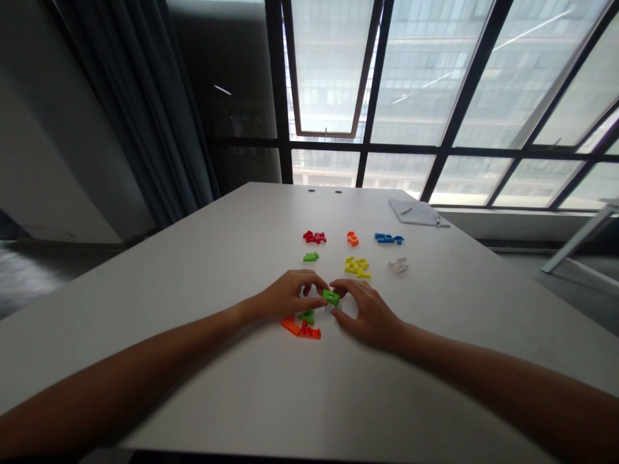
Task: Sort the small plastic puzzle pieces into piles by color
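Between my two hands is a small green plastic block (331, 297), held just above the table. My left hand (296, 293) pinches its left side between thumb and fingers. From the right, my right hand (365, 309) has its fingers curled at the block's other edge, the thumb a little below it. Under my left hand lie another green piece (307, 316) and orange pieces (309, 330), partly hidden. Farther off sits a green piece (311, 256), beside a cluster of yellow pieces (357, 266).
On the white table (217, 386) are red pieces (314, 237), an orange piece (353, 238), blue pieces (388, 238) and whitish pieces (398, 265). Papers (418, 212) with pens lie at the far right. Windows stand behind the table.
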Tool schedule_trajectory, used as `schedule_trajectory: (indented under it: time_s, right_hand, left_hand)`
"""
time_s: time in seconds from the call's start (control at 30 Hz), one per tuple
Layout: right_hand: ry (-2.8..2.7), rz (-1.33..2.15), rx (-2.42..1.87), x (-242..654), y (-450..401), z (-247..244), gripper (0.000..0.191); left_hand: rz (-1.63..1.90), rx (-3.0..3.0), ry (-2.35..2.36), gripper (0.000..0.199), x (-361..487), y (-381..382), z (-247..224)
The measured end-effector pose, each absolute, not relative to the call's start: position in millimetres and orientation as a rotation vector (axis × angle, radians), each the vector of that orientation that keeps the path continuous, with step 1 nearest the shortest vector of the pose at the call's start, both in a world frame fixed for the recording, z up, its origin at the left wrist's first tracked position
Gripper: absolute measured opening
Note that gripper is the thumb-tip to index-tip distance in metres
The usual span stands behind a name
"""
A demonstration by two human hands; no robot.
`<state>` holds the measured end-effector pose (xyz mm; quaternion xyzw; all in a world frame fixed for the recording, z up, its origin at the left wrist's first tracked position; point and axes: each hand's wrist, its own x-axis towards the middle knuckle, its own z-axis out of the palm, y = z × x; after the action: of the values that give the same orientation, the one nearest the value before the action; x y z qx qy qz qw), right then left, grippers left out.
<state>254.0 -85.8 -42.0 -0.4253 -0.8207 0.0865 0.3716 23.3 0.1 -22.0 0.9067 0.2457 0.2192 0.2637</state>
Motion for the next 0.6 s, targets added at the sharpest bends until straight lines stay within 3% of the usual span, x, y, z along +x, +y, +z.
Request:
schedule_trajectory:
  time_s: [0.6]
  right_hand:
    - [-1.978,0.143,-1.116,255.9,-83.2,-46.0,0.038]
  left_hand:
    - [0.677,2.617,0.711,0.034,22.5,-4.3,-21.0]
